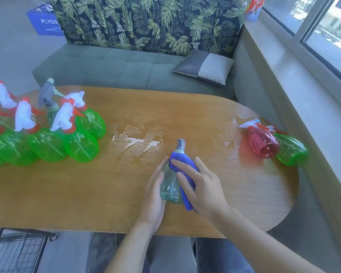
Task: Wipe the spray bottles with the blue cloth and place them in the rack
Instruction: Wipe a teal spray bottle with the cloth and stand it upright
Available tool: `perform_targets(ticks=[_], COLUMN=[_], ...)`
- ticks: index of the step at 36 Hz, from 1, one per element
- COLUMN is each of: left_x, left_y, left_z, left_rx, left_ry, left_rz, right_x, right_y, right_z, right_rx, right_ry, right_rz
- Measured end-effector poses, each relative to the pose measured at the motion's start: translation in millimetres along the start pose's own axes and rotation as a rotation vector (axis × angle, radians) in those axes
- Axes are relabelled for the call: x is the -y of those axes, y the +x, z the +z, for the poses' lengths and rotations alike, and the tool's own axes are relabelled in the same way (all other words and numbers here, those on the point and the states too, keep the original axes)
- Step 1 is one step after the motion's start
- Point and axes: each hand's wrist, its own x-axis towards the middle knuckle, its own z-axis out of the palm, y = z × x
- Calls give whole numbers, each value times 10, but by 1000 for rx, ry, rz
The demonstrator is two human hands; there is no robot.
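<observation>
**Pale bottle under the blue cloth, lower centre**

Seen at lower centre of the frame: a pale, clear green spray bottle (169,189) on the wooden surface (234,194), grey trigger head pointing toward the top of the frame. Draped over its neck and right flank, a blue cloth (185,180), bunched at the shoulder and trailing down past the base. Left hand (156,196) laid flat along the bottle's left side, fingers straight and touching it. Right hand (202,189) pressed on the cloth, fingers spread and straight, not curled round anything.

At left of the frame, a cluster of bright green bottles (47,142) with white-and-red trigger heads, standing close together, one grey-headed bottle (48,97) among them at the back. At right, near the surface's rounded end, a red bottle (264,142) and a green bottle (291,149) lying on their sides, touching.

In the lower left corner, part of a black wire rack (16,251); contents could not be told.
</observation>
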Motion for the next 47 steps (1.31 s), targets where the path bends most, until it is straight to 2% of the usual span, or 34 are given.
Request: perform_targets(ticks=[5, 9, 11, 13, 16, 18, 20, 22, 25, 36, 38, 41, 45, 47], left_x=[17, -14, -16, -5, -5, 10, 6, 17, 7, -10, -7, -1, -7, -31], left_y=[28, 1, -6, -11, -11, 8, 10, 14, 13, 17, 7, -22, 0, 3], left_z=[-6, -5, -1, 6, 21, 4, -1, -7, -11, -19, -20, 0, 19, 33], left_rx=[-32, 3, 6, -14, -29, -19, -6, 5, 5, 16, 15, -19, -19, 0], left_ry=[47, 43, 20, 36, 47, 37, 33, 30, 14, 61, 67, 91, 28, 10], left_rz=[6, 20, 6, 7, -10, -26, -45, -48, -37, 18, 13, 5, -41, -39], right_x=[-54, -130, -150, -161, -150, -131, -112, -76, -32, -120, -112, -105, -67, -59], right_y=[-157, -268, -282, -222, -34, 80, 106, 58, -47, -257, -231, -117, 107, 172], right_z=[-63, -129, -157, -183, -184, -126, -42, -1, -16, -199, -225, -231, -158, -81], right_rx=[33, 113, 141, 92, -32, -28, 6, 17, 28, 176, 194, 108, 10, 20], right_ry=[-100, -197, -195, -146, 74, 202, 269, 280, 198, -161, -169, -69, 114, 137], right_rz=[-311, -589, -640, -537, -153, 82, 198, 200, 84, -546, -593, -453, -42, 82])
